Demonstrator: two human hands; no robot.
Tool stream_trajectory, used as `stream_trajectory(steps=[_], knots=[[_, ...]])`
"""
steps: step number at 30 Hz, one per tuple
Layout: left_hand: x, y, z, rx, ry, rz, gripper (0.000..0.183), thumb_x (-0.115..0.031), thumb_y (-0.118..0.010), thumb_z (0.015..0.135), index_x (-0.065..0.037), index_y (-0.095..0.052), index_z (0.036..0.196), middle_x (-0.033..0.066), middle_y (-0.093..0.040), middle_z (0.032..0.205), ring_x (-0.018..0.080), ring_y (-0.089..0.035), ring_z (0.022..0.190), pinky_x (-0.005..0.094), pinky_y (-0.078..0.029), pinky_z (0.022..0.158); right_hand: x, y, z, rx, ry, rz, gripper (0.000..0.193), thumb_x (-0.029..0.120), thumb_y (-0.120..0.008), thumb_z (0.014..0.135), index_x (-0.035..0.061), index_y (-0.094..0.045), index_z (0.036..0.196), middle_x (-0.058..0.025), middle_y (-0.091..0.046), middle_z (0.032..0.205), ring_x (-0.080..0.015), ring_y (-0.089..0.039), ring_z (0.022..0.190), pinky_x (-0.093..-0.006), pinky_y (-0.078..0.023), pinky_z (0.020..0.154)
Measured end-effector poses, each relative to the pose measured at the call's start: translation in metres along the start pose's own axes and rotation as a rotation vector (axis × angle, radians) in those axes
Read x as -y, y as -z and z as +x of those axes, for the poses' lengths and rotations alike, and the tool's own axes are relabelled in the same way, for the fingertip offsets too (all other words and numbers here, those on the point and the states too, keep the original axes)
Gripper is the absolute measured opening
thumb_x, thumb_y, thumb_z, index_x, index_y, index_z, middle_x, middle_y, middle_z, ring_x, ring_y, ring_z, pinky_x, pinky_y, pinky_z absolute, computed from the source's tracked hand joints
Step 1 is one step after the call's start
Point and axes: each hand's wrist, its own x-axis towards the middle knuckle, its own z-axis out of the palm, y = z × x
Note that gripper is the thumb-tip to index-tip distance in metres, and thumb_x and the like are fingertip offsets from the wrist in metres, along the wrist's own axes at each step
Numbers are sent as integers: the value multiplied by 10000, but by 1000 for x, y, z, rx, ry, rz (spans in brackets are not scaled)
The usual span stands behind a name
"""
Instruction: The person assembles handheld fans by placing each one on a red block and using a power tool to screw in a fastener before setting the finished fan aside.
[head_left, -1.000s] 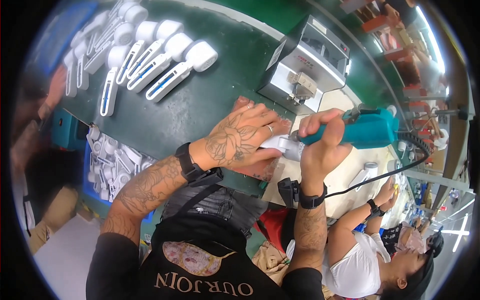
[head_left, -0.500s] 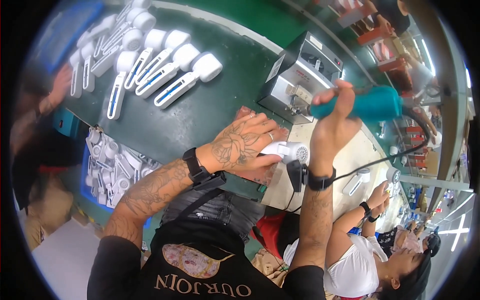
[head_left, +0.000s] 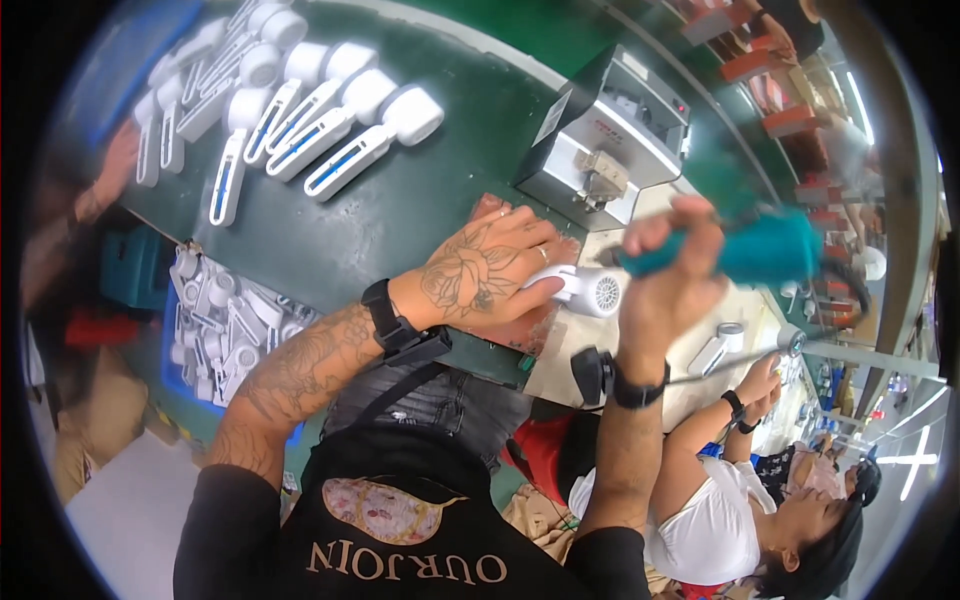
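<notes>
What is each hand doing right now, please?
Left hand: closed, pressing down the small white plastic device.
Right hand: closed around the teal electric screwdriver, raised.

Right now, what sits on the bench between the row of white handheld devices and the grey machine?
In the head view, nothing: only bare green bench top lies between the white handheld devices and the grey machine. The left hand rests nearer the person.

Up and left of the grip, a row of white handheld casings [head_left: 330,120] lies on the green worktable [head_left: 430,200]. Just above the grip sits a grey metal machine [head_left: 605,140]. Down and left, a blue bin of white parts [head_left: 225,325] sits below the table edge. Lower right, another person in a white shirt [head_left: 705,520] works at the bench.
</notes>
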Motion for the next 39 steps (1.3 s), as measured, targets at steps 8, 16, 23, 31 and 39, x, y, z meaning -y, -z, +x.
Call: stream_trajectory(steps=[8,16,23,31,39], knots=[[0,1,1,65,8,1,403,-325,-659,932,-139,-647,1289,78,-609,1172,303,-552,1078,435,-446,978,-3,26,-35,132,93,-7,601,551,-607,985,-38,-571,1095,-67,-517,690,-180,-525,594,-303,-441,568],[-5,2,1,100,19,24,389,-313,-664,927,-85,-626,1240,85,-586,1156,286,-536,1134,447,-436,1016,-17,26,-42,132,73,61,496,480,-624,994,-7,-529,995,-75,-511,684,-184,-515,587,-310,-441,552],[-3,0,7,97,-8,36,409,-297,-666,917,-80,-607,1257,83,-582,1155,291,-533,1112,431,-439,993,-23,28,-38,177,60,134,412,397,-638,999,16,-498,933,-87,-503,682,-194,-505,584,-344,-449,554],[-6,3,-3,45,-97,72,411,-257,-749,800,-135,-639,1177,43,-627,1243,279,-582,1150,480,-405,969,-38,42,-58,-16,2,49,379,389,-594,1021,11,-577,1053,-53,-518,729,-170,-525,643,-319,-461,613],[-25,52,-41,-84,65,158,345,-241,-723,862,-121,-671,1181,75,-661,1189,250,-648,1094,373,-518,949,30,47,-120,-13,213,185,587,573,-547,1002,1,-530,1131,-90,-487,685,-200,-472,539,-299,-428,503]])
